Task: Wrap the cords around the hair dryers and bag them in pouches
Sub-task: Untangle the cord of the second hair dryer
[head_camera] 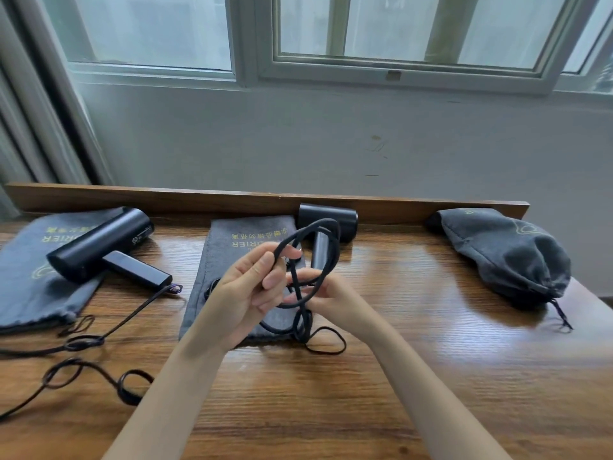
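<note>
Wooden table below a window, with a grey wall behind. At centre frame your left hand and right hand both pinch loops of black cord. It runs from the matte black hair dryer at upper centre, beside a flat grey pouch. The pouch's yellow lettering is upside down and partly reads "RIER". A second dryer lies on another pouch at left; a filled pouch sits at right.

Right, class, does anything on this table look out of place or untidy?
Yes: the left cord, from the left dryer, sprawls in loose kinked loops across the table, unwrapped. The left hand and right hand grip the middle cord.
</note>
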`<control>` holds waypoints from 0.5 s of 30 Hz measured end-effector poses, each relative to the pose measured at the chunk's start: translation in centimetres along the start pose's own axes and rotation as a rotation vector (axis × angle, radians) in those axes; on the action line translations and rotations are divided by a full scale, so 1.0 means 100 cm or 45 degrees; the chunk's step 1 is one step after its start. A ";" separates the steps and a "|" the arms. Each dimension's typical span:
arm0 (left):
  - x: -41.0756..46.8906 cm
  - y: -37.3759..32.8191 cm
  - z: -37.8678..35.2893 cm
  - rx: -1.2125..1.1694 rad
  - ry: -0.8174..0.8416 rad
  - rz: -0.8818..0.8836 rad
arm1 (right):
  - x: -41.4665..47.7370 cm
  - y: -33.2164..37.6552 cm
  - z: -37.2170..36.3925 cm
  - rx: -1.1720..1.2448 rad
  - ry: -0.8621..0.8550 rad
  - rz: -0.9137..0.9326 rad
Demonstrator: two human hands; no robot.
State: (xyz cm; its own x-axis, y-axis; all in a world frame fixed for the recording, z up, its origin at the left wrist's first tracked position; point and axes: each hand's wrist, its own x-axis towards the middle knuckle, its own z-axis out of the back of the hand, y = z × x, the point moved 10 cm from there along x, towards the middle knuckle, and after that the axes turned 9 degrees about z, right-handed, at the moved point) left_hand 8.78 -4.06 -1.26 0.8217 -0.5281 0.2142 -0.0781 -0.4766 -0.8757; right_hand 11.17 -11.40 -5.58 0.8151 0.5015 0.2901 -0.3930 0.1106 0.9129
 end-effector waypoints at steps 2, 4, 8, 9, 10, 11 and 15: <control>-0.001 0.001 0.003 -0.026 -0.022 -0.007 | 0.009 -0.002 0.002 -0.011 -0.054 0.013; -0.004 -0.001 0.008 -0.043 -0.061 -0.019 | 0.013 -0.001 0.018 0.068 -0.246 0.033; -0.009 -0.005 0.017 -0.056 -0.137 -0.013 | 0.009 0.014 0.070 0.294 -0.635 0.146; -0.009 -0.004 0.019 -0.047 -0.158 0.006 | 0.008 0.022 0.081 0.365 -0.699 0.193; -0.010 -0.001 0.020 -0.019 -0.184 0.032 | 0.006 0.028 0.093 0.446 -0.767 0.239; -0.010 0.003 0.020 0.023 -0.214 0.061 | 0.004 0.036 0.103 0.505 -0.825 0.290; -0.012 0.013 0.025 0.074 -0.351 0.156 | -0.010 0.087 0.129 0.020 -0.934 0.560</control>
State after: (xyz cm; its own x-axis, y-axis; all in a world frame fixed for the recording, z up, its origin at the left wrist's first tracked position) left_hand 9.12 -2.25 -3.73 0.9311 -0.3645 -0.0135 -0.1604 -0.3760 -0.9126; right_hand 12.46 -22.01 5.75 0.6611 -0.1870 0.7267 -0.7368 0.0216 0.6758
